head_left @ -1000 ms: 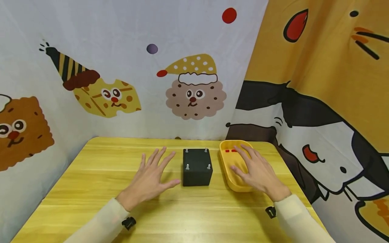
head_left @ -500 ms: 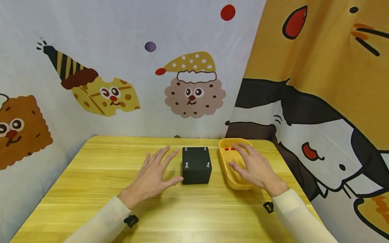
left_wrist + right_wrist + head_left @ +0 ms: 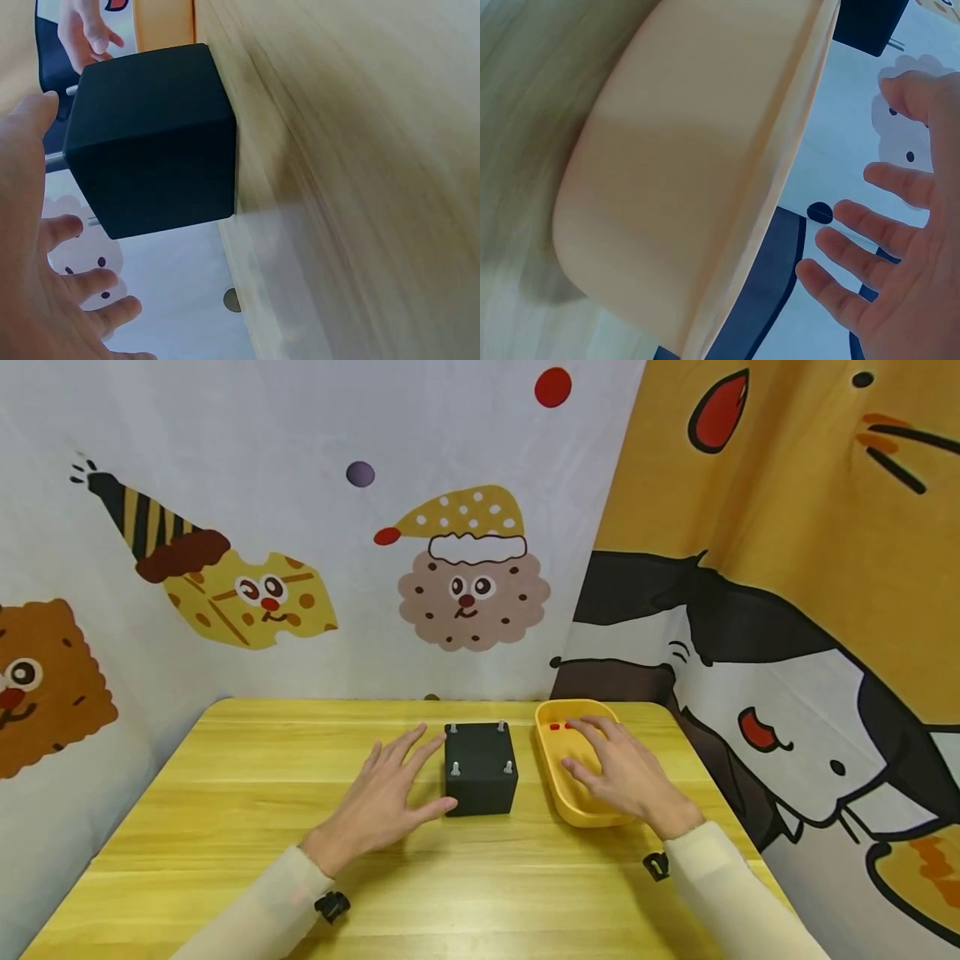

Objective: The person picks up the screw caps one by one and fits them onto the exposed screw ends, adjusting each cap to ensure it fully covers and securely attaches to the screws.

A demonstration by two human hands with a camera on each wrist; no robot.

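A black block (image 3: 480, 772) stands on the table, with a light grey peg or screw upright near each corner of its top. My left hand (image 3: 382, 797) hovers at the block's left side, fingers spread and holding nothing; in the left wrist view its thumb lies beside the dark block (image 3: 154, 142). To the right of the block sits a yellow tray (image 3: 558, 785) with small red pieces (image 3: 555, 727) at its far end. Over the tray's right side is my right hand (image 3: 630, 772), fingers loosely spread with nothing in them. The right wrist view shows the tray's outer wall (image 3: 667, 165).
The wooden table (image 3: 225, 827) ends at a white curtain (image 3: 300, 443) with cartoon prints. A yellow curtain (image 3: 795, 510) with a large animal print hangs close along the right side. A small black device (image 3: 332, 906) is strapped below each sleeve.
My left hand has edged right and slightly closer to the block. The right hand stays over the tray. The head view has shifted slightly.
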